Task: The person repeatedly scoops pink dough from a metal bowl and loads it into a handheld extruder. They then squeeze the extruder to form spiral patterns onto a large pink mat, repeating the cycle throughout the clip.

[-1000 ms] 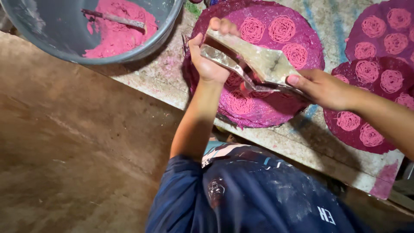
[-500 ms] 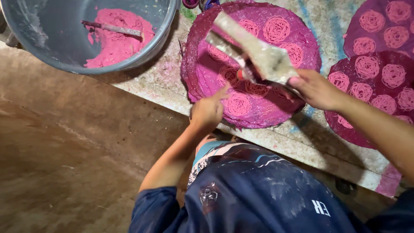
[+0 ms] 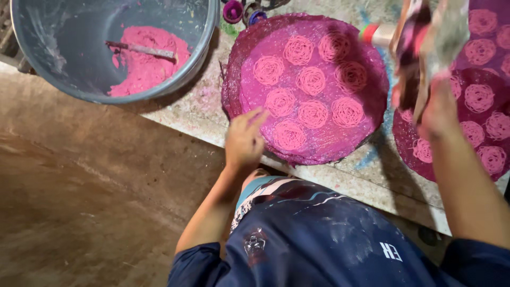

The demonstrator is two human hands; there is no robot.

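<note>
A round pink tray [image 3: 372, 93] lies on the worktable and carries several pink spiral coils [image 3: 311, 81]. My left hand [image 3: 244, 139] hovers at its near-left rim, fingers apart, holding nothing. My right hand [image 3: 439, 112] is raised over the gap between this tray and the tray to its right. It grips a pink-stained squeeze press [image 3: 427, 45], which is blurred and points up towards the top edge of the view. My dark blue shirt [image 3: 319, 239] fills the bottom of the view.
A grey bucket [image 3: 204, 50] with pink paste [image 3: 146, 66] and a stirring stick [image 3: 141, 50] stands at the top left. Two more pink trays with coils [image 3: 478, 141] [image 3: 491, 26] lie at the right. Small paint pots [image 3: 232, 10] stand behind the tray. The brown floor [image 3: 79, 202] lies below the table edge.
My left hand let go of the press and dropped to the tray's near rim. My right hand lifted the press up and to the right, off the tray.
</note>
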